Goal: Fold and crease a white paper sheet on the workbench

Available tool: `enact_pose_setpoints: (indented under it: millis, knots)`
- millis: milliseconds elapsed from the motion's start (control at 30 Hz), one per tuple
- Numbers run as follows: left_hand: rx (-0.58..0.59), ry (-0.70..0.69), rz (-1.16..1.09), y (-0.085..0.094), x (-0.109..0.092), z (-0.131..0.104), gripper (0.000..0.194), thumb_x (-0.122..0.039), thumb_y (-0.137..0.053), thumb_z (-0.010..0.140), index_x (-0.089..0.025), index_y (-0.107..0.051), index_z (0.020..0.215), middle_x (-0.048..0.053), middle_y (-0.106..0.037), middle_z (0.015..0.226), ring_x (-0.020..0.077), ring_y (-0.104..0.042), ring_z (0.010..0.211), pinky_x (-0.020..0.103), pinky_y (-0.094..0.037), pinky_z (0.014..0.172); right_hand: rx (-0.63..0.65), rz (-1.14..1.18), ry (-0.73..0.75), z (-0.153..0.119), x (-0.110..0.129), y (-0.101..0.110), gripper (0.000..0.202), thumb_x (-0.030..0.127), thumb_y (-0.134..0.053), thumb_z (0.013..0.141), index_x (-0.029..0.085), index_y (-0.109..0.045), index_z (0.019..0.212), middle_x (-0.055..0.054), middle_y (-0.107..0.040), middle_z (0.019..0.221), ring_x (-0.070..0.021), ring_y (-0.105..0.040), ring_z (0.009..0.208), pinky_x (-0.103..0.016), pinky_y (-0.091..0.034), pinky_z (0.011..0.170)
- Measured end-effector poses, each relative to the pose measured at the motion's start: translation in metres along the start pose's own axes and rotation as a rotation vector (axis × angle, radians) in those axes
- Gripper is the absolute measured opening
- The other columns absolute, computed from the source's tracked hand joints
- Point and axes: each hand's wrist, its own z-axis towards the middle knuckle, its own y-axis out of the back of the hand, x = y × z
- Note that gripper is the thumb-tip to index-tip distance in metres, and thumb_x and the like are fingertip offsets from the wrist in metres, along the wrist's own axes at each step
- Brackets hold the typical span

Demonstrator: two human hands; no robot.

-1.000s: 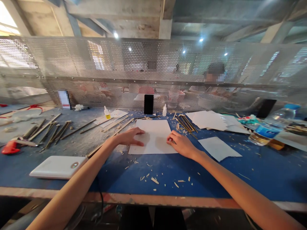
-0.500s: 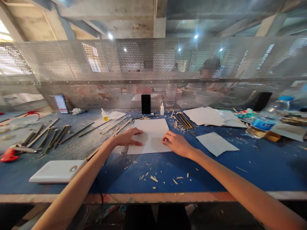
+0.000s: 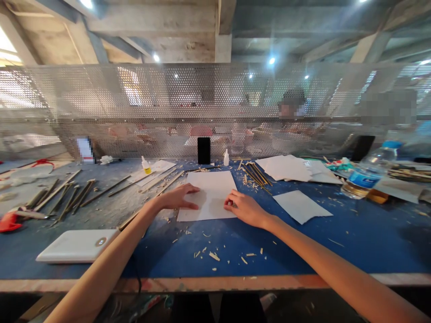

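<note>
A white sheet of paper lies flat on the blue table in front of me. My left hand rests at the sheet's left edge, thumb and fingers apart, with nothing between them. Over the right edge is my right hand, its fingers curled together; whether anything small is in them is hidden. Behind the sheet stand a black phone-like object and a small white bottle.
Dark sticks and a white power bank lie left. Toward the right are more sticks, stacked papers, a torn sheet and a plastic bottle. Wood shavings litter the table. A perforated metal screen runs behind.
My right hand has shifted slightly left, further over the sheet. My left hand stays almost where it was. The whole view has tipped up a little.
</note>
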Motion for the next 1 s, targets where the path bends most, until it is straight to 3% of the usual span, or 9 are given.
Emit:
enact_pose_setpoints:
  millis: [367,600,1000]
  knots:
    - [0.011,0.007,0.032,0.004,-0.01,-0.001,0.076,-0.066,-0.067,0.075,-0.023,-0.05,0.136,0.011,-0.052,0.136,0.0321,-0.048,0.124,0.041,-0.035,0.105,-0.056,-0.004,0.012,0.001,-0.005,0.003,0.007,0.027,-0.065,0.089,0.021,-0.067,0.085,0.0,-0.063,0.087,-0.0135,-0.061,0.077,-0.025,-0.042,0.07]
    - [0.022,0.005,0.034,0.006,-0.012,-0.001,0.075,-0.065,-0.067,0.077,-0.024,-0.048,0.136,0.011,-0.051,0.136,0.0313,-0.048,0.124,0.041,-0.035,0.104,-0.071,-0.067,0.051,0.0,-0.002,0.002,0.008,0.027,-0.063,0.09,0.023,-0.07,0.091,-0.001,-0.065,0.091,-0.014,-0.062,0.079,-0.025,-0.042,0.071]
    - [0.008,0.011,0.012,0.003,-0.008,-0.002,0.075,-0.067,-0.067,0.076,-0.024,-0.048,0.135,0.011,-0.051,0.136,0.0309,-0.048,0.123,0.041,-0.035,0.105,-0.063,0.033,-0.045,0.003,-0.011,0.001,0.008,0.028,-0.065,0.088,0.021,-0.068,0.087,0.0,-0.063,0.09,-0.0137,-0.061,0.078,-0.026,-0.043,0.072]
